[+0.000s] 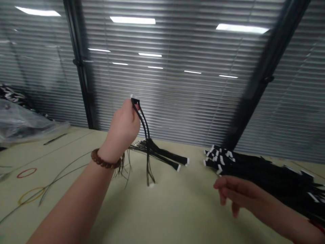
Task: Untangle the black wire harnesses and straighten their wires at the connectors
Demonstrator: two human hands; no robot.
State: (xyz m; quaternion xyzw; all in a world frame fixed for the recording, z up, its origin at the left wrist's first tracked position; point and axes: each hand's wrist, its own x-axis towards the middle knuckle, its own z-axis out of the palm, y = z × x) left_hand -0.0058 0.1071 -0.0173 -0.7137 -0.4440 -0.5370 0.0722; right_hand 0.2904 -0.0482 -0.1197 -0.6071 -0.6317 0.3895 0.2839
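A: Far left, the plastic bag (22, 122) and the two rubber bands (27, 184) lay on the table (177, 213), well apart from you. Your left hand (124, 127), with the bead bracelet (105, 162) at the wrist, was raised and clenched around the top of a black cable (145, 135). Its white connector (133, 98) poked out above your fist.

B: The cable hung straight down from your grip. Its lower end just touched the table, in front of the small bundle (166, 157) lying flat behind it.

A: That's where I'd judge the risk sat. You gripped only near the top, so the loose strands could have swung into the small bundle, snagged it and dragged those wires out of line.

B: Further right, your right hand (235, 193) was open and held nothing. It hovered low over the table, near the big pile (266, 173) of black cables.

A: It was near enough that a careless sweep of those fingers could have knocked connectors off the pile's edge, or mixed the pile with the small bundle.
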